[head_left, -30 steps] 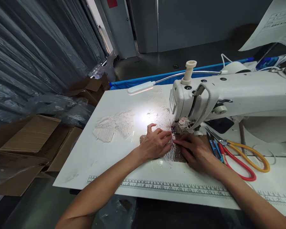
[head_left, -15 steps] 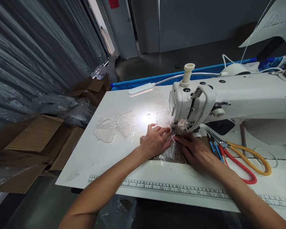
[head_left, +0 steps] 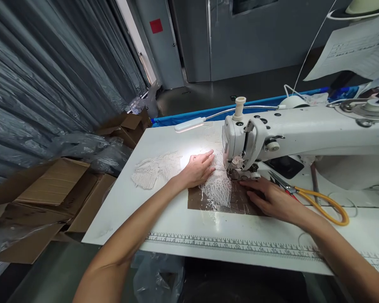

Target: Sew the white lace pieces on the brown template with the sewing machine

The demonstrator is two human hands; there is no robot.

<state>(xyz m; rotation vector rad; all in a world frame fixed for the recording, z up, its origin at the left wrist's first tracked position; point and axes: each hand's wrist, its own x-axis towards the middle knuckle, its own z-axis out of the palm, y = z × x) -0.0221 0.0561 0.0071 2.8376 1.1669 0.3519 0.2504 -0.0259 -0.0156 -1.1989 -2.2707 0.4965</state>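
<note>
Head view. White openwork lace piece (head_left: pixel 219 191) lies on the white bench (head_left: pixel 126 219), its near part over a glossy brown sheet (head_left: pixel 196 203), just left of the needle area of the white sewing machine (head_left: pixel 297 128).

Left hand (head_left: pixel 197 170): released, palm down, fingers extended and resting on the upper part of the lace; nothing clenched. Right hand (head_left: pixel 268 195): released, low over the right side of the brown sheet, index finger pointing toward the presser area, a gap between it and the digit below. Whether a fingertip touches the lace: cannot tell.

Second pale lace piece (head_left: pixel 148 171) lies flat on the bench, left of the left hand. White bar lamp (head_left: pixel 189 125) on a flexible metal neck lights the surface beyond that hand. Yellow-handled metal scissors (head_left: pixel 333 208) lie right of the right hand. Printed black ruler scale (head_left: pixel 227 245) runs along the near edge. Open brown cardboard box (head_left: pixel 53 183) stands left of the bench.
</note>
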